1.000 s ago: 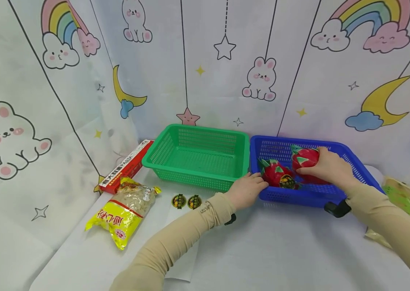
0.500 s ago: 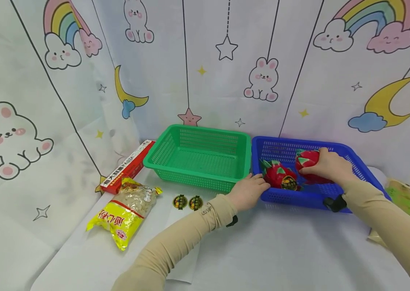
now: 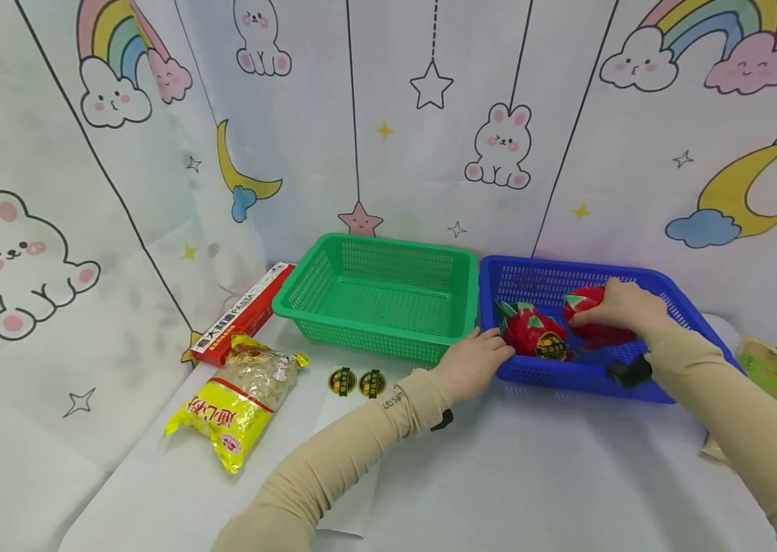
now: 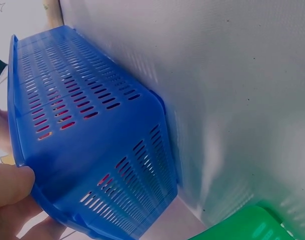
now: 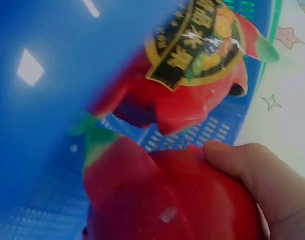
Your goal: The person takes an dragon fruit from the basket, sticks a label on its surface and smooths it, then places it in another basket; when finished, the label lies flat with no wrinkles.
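Observation:
My right hand (image 3: pixel 631 308) grips a red dragon fruit (image 3: pixel 602 331) with green-tipped scales, low inside the blue basket (image 3: pixel 585 377). In the right wrist view the thumb lies along the side of this dragon fruit (image 5: pixel 177 200). A second dragon fruit (image 3: pixel 525 328), bearing a round black-and-gold sticker (image 5: pixel 197 45), sits to its left in the same basket. At the basket's front left corner, my left hand (image 3: pixel 473 359) holds the rim. The left wrist view shows its thumb and fingers at the edge of the blue basket (image 4: pixel 97 125).
A green basket (image 3: pixel 375 337) stands against the blue one's left side. Further left lie a red pasta box (image 3: pixel 242 314) and a yellow bag of pasta (image 3: pixel 240 402). Two round stickers (image 3: pixel 357 382) lie on a white sheet in front. A green packet (image 3: pixel 771 376) is at the far right.
My right hand has lowered the dragon fruit a little in the blue basket and tilted it. The left hand keeps its place on the rim. The head view has shifted slightly.

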The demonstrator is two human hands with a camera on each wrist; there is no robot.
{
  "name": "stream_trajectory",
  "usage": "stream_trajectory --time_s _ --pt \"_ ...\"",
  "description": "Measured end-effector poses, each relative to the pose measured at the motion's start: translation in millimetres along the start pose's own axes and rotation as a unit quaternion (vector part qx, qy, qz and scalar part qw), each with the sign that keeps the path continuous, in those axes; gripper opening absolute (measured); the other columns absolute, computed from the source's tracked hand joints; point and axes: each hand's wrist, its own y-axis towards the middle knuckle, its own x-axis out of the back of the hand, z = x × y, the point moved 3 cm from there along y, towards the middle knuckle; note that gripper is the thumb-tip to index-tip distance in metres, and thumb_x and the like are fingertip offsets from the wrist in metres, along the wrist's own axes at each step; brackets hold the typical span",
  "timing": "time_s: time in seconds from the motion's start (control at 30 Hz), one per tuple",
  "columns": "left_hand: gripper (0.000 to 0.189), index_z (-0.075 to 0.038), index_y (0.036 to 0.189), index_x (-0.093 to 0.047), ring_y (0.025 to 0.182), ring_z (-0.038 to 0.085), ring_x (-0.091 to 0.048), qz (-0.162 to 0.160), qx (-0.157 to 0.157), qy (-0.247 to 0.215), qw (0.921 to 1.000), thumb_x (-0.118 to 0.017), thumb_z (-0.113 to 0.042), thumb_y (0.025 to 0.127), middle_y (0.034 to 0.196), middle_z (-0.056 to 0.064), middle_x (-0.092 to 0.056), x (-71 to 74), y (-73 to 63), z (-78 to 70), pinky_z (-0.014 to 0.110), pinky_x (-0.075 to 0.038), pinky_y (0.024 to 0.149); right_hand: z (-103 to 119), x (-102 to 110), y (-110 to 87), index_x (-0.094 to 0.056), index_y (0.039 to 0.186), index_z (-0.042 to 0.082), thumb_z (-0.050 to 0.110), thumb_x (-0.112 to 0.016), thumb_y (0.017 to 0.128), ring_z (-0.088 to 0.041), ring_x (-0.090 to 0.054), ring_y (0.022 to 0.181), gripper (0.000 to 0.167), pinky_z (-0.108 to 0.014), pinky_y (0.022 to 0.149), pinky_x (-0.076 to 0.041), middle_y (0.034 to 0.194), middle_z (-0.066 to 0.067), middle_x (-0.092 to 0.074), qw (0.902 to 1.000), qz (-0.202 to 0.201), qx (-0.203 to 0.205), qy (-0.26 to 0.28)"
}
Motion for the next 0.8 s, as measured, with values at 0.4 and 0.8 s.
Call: stream_trajectory --time_s 0.4,0.8 --pt "0.036 -0.018 0.127 -0.055 0.131 0.017 -0.04 0.0 0.001 0.003 1.0 -0.05 -0.007 0.093 0.124 -0.003 -0.058 -1.4 0.7 -0.5 0.038 -0.032 0.108 -0.8 1.1 4.0 -0.037 0.113 -0.014 0.063 -0.066 0.07 -0.045 -0.048 0.091 0.093 -0.056 0.068 -0.044 0.104 -0.033 -0.051 0.9996 0.026 -0.005 -0.005" --pt "0.037 -0.019 0.128 -0.054 0.132 0.016 -0.039 0.008 0.005 0.011 0.9999 -0.051 -0.009 0.093 0.126 -0.004 -0.057 -1.0 0.6 -0.3 0.036 -0.031 0.109 -1.4 -0.8 9.2 -0.037 0.111 -0.014 0.06 -0.066 0.071 -0.043 -0.051 0.088 0.089 -0.047 0.063 -0.05 0.099 -0.032 -0.052 0.9977 0.067 0.001 -0.011"
